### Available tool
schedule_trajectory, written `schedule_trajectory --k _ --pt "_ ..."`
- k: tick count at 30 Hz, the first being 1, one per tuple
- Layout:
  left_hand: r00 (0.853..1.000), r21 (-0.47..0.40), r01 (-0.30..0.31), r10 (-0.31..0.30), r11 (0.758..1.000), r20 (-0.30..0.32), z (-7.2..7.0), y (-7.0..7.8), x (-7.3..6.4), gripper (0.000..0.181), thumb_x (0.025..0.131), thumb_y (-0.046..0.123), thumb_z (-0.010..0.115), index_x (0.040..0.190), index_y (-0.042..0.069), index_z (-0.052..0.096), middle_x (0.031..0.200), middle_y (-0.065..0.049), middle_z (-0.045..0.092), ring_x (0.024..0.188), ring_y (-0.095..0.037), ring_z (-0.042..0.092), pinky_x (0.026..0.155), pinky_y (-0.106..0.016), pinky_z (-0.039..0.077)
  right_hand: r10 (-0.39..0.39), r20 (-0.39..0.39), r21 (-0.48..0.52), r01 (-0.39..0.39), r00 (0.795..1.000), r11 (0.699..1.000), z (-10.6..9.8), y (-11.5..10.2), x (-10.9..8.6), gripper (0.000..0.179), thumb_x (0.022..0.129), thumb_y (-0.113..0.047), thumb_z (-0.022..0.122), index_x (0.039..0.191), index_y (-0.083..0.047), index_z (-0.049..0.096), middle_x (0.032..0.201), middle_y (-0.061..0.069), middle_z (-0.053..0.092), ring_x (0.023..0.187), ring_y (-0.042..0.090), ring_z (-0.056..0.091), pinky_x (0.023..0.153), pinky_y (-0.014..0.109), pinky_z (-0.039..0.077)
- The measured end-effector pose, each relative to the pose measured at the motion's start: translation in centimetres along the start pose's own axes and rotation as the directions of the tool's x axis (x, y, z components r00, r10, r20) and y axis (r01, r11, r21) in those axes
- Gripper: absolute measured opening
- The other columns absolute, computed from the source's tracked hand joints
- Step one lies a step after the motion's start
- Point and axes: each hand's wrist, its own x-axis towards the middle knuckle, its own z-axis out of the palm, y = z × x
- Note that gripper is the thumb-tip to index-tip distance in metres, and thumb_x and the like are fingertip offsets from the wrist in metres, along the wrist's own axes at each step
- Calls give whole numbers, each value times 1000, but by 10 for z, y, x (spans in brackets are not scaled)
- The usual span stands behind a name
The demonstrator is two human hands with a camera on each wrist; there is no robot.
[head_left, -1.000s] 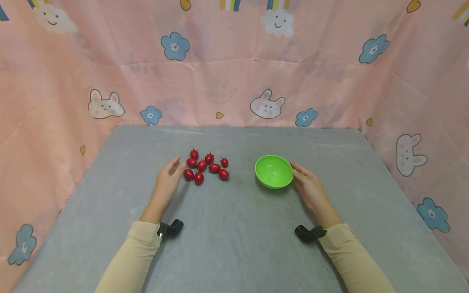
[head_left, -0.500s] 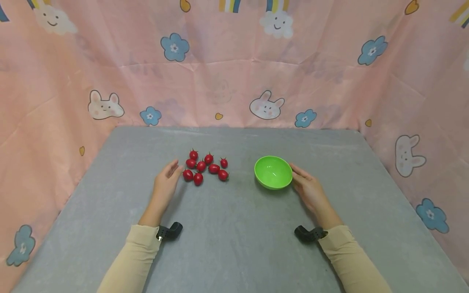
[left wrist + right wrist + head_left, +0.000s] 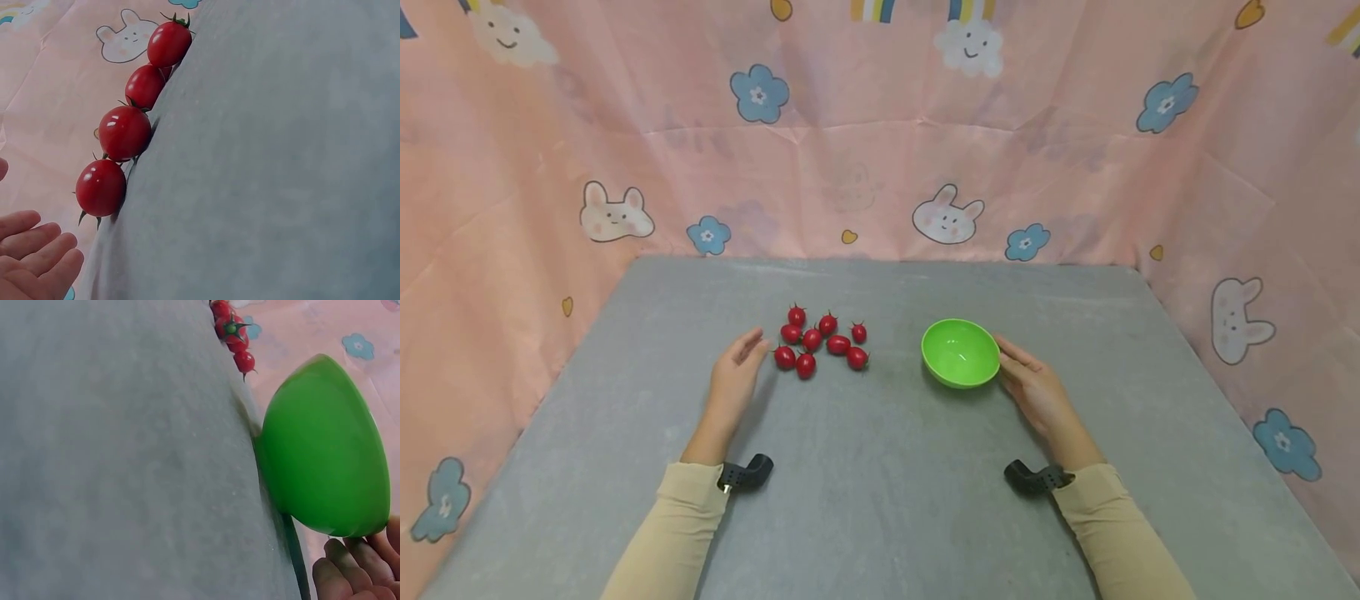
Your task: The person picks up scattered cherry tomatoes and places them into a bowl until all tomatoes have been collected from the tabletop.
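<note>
Head view, bowl (image 3: 960,354) bare inside, right hand (image 3: 1041,396) relaxed against its side, fingertips (image 3: 1008,342) partly hidden, left hand (image 3: 733,385) loosely extended beside tomatoes (image 3: 812,339)

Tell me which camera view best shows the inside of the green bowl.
The head view: it looks down into the green bowl, so the inside and rim show, with the right hand at its side. The right wrist view shows it larger, but only its outside. The left wrist view doesn't show it.
</note>
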Motion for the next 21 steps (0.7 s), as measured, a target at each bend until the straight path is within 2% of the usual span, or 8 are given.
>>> schedule_trajectory --k 7,16,21 --pt "1000 -28 -4 3 1000 -2 -1 -2 3 51 103 30 53 146 4 47 151 -14 49 143 -26 44 119 -42 35 -1 6 -5 1 1000 1000 -1 2 -1 64 104 -29 51 157 -6 24 167 8 16 155 22 15 124 39 21" --pt "1000 -38 0 1 999 31 1 -8 4 52 101 27 58 146 4 47 152 -13 48 144 -25 43 118 -42 37 -17 9 -11 17 1000 1000 -1 5 1 64 104 -29 51 156 -4 24 166 10 18 154 22 18 122 34 26" --pt "999 -87 12 -7 996 49 2 -12 7 53 100 24 61 146 3 47 151 -14 49 142 -25 46 117 -41 37 -26 10 -10 27 1000 1000 0 5 3 63 104 -28 51 156 -2 25 165 10 20 154 21 19 122 33 27"
